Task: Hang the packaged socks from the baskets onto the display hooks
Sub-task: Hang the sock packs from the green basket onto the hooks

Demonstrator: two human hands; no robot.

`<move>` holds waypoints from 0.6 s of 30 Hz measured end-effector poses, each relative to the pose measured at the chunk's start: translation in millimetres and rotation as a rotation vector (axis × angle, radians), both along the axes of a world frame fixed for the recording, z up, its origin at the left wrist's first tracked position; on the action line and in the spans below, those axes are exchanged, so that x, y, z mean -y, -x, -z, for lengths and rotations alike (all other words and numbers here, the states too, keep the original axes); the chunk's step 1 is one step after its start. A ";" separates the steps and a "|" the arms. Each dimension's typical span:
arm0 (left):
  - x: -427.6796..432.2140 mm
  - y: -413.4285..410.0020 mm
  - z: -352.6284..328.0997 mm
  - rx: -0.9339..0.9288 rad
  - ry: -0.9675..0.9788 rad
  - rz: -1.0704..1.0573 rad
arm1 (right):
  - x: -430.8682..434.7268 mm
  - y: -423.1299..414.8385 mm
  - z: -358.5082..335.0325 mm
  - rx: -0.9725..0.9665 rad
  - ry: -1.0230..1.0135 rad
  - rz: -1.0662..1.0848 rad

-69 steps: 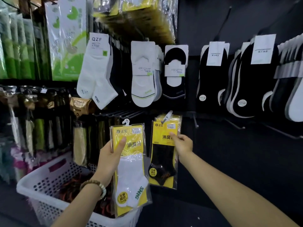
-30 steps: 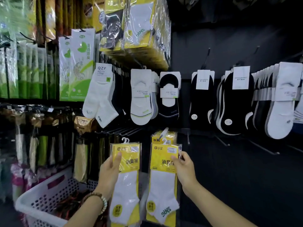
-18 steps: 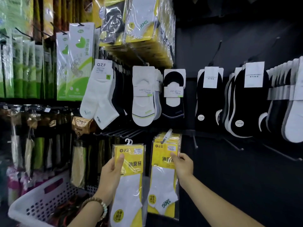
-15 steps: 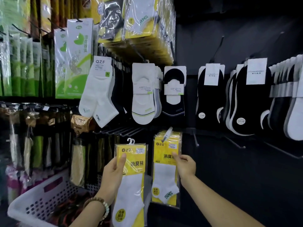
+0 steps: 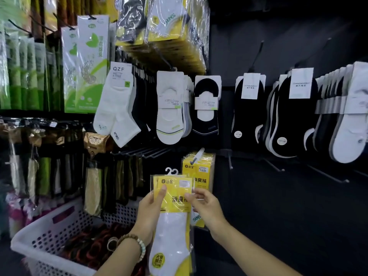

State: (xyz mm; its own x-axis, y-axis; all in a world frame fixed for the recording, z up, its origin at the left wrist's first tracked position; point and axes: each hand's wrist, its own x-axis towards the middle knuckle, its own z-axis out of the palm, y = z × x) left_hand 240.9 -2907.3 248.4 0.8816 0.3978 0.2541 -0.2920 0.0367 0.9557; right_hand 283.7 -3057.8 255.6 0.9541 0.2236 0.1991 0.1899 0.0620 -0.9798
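I hold a yellow pack of white socks [image 5: 173,220] upright in front of me, its white plastic hanger hooks at the top. My left hand [image 5: 149,214] grips its left edge, thumb across the front. My right hand [image 5: 205,208] pinches the pack's right edge near the label. Just behind and to the right, several matching yellow packs [image 5: 199,172] hang on a display hook [image 5: 197,155] with a white tip. A white perforated basket [image 5: 49,226] stands at lower left with dark packaged socks inside.
Bare metal hooks [image 5: 143,152] jut out left of the yellow packs, and more bare hooks [image 5: 326,176] stick out of the dark panel at right. White and black socks hang in the row above. Green and yellow packs fill the upper left.
My right hand left the pack hanging on the hook and came over to the pack in my left hand. Both hands now hold that pack, which has shifted right toward the hook.
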 end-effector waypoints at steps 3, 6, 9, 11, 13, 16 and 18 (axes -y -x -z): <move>10.3 4.7 -2.2 -0.003 0.040 0.008 | 0.6 10.7 -3.7 0.007 -0.056 0.052; 16.2 9.0 -2.5 -0.015 0.050 0.006 | 8.0 15.8 -4.6 -0.015 -0.089 0.033; 19.0 16.0 -6.4 -0.033 0.041 -0.010 | 15.2 18.6 -4.1 -0.032 -0.087 -0.011; 18.0 19.2 -7.3 -0.033 -0.013 -0.015 | 20.6 16.6 -1.8 -0.030 -0.086 0.010; 13.2 22.2 -8.5 -0.021 -0.055 -0.057 | 27.2 13.7 0.5 -0.036 -0.089 0.041; -1.0 25.0 -12.0 0.002 -0.108 -0.136 | 34.4 9.0 0.3 -0.020 -0.099 0.081; -11.9 27.1 -13.2 0.041 -0.171 -0.174 | 36.4 4.8 -3.3 0.010 -0.105 0.121</move>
State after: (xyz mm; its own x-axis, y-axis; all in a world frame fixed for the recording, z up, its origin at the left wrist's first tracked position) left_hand 213.8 -2895.4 261.6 0.7913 0.4906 0.3650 -0.3187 -0.1786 0.9309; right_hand 279.0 -3094.2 258.9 0.9707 0.0847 0.2250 0.2120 0.1399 -0.9672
